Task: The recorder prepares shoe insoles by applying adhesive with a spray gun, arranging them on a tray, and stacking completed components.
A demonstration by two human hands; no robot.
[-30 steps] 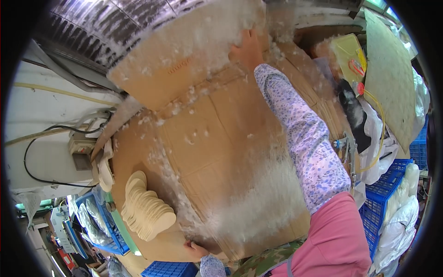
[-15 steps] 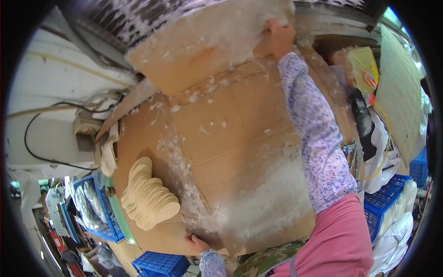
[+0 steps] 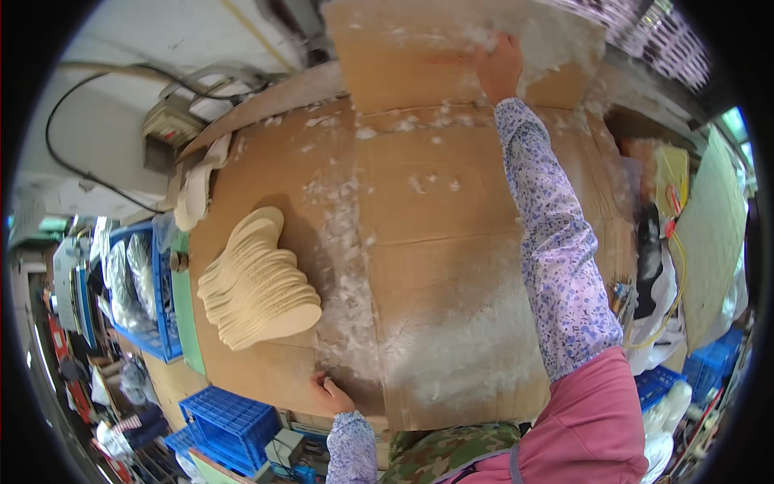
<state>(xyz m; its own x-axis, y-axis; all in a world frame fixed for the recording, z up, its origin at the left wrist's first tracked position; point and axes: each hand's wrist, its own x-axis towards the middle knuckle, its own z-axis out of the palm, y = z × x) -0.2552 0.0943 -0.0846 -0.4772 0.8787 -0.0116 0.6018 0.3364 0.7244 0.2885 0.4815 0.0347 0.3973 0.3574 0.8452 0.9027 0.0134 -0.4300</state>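
Note:
My right hand (image 3: 500,68) is stretched far forward, closed, at a cardboard flap (image 3: 403,68) that rises at the far edge of the work surface. White fluff lies around its fingertips, and whatever it grips is hidden. My left hand (image 3: 330,395) rests at the near edge of the cardboard sheet (image 3: 439,198), fingers loosely bent and a little apart, holding nothing I can see. Beyond it, to the left, lies a fanned stack of cream insole-shaped pieces (image 3: 258,278), untouched by either hand. White fluff (image 3: 347,266) is strewn over the sheet.
Blue plastic crates stand at the near left (image 3: 230,423), the left (image 3: 165,290) and the right (image 3: 713,359). A grey switch box (image 3: 172,125) with a black cable is at the left wall. A pale board (image 3: 713,242) leans at the right, beside a yellow container (image 3: 673,173).
The view has turned, so the scene sits differently. My right hand has moved left along the cardboard flap, from near its right end toward its middle. My left hand stays at the near edge.

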